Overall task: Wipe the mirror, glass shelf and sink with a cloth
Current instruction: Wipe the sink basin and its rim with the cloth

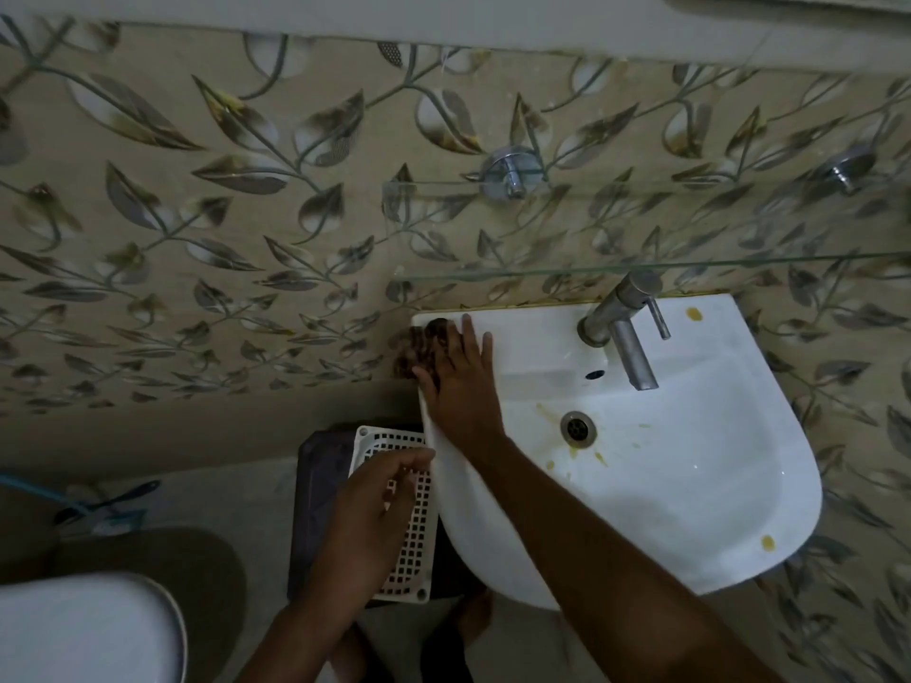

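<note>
Right hand wiping the sink rim.
Flat palm presses a dark cloth at the back-left corner; left hand, loosely open and empty, steadies the front edge.

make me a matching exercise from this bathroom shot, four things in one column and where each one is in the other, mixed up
Things:
1. cloth
2. tap
3. glass shelf
4. white mesh basket

Places:
A. on the wall above the sink
B. on the floor beside the sink, behind the left hand
C. on the sink's back left corner, under the right hand
D. on the sink's back ledge, spout over the bowl

Pairs: 1-C, 2-D, 3-A, 4-B
</note>
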Demonstrator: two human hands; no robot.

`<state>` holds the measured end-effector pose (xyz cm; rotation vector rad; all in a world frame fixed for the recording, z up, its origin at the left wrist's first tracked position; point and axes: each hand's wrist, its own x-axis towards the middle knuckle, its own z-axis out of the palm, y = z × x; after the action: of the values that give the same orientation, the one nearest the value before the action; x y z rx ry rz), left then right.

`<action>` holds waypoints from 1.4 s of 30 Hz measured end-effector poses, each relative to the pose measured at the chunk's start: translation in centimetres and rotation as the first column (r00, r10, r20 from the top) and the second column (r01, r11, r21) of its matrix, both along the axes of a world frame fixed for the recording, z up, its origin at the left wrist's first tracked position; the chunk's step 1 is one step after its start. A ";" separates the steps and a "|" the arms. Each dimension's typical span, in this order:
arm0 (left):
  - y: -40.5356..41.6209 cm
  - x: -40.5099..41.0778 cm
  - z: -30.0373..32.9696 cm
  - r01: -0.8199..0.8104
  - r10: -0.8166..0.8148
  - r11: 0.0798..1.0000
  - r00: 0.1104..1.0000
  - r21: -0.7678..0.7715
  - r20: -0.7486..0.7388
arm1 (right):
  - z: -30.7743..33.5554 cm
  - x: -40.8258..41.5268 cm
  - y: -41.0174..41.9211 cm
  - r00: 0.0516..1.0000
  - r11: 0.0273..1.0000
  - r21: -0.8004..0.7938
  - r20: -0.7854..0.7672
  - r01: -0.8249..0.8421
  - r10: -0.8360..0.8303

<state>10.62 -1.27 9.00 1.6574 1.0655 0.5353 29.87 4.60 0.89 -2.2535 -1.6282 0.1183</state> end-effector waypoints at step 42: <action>-8.8 1.2 -4.8 0.444 -0.424 0.879 0.895 0.176 -0.139 | 0.8 4.8 -31.6 0.853 0.871 -0.102 0.285 0.480 -0.437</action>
<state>11.80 -10.05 4.22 2.0487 0.6831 0.2734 34.69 -26.99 1.71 -2.8256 -1.1667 -0.1689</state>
